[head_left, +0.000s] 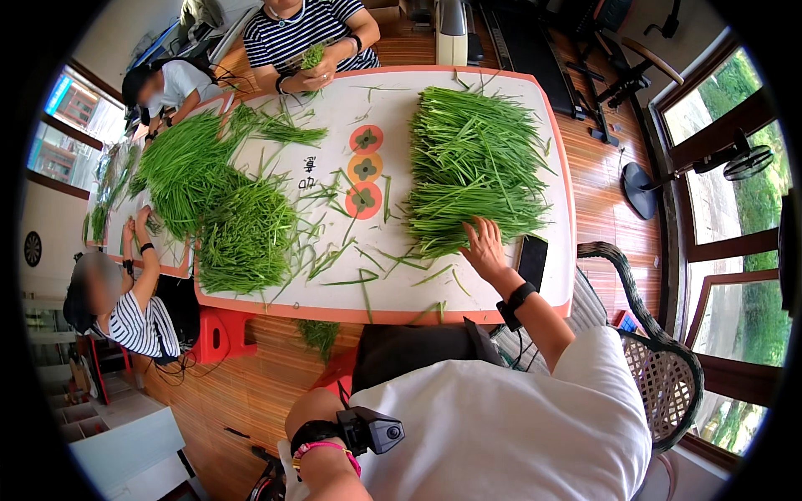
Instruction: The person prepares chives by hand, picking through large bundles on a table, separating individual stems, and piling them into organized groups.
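The right hand [482, 246] lies spread against green stalks [476, 163] — the left hand [314, 407], I cannot tell.

Only lettering I can make out properly is a pair of dark printed characters [309, 172] on the white tabletop [380, 294], sitting just left of a column of three round orange fruit prints [365, 169]. There's a dartboard [32, 249] on the far-left wall too, but any numbers on it are way too tiny to read, sorry.
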The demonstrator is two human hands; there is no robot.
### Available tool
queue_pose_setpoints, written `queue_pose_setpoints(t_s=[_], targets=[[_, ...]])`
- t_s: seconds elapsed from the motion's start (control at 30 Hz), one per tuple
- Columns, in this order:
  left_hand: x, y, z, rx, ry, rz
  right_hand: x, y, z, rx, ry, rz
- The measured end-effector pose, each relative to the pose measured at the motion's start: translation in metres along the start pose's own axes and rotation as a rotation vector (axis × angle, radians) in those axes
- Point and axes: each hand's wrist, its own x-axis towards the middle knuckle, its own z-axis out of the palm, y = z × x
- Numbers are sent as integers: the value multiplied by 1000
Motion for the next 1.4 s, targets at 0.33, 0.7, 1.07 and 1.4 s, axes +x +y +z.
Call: queue_pose_setpoints(t_s=[0.33, 0.7, 1.07, 1.4], targets=[[-6, 21, -10, -128, -46, -39, 12, -14, -4, 4, 70, -86], [-18, 27, -13, -141, -93, -60, 34, -11, 18, -37, 60, -183], [-25, 27, 0, 14, 58, -60, 51, -17, 31, -63, 57, -188], [-50, 9, -9, -55, -191, -158, 40, -19, 15, 60, 23, -216]])
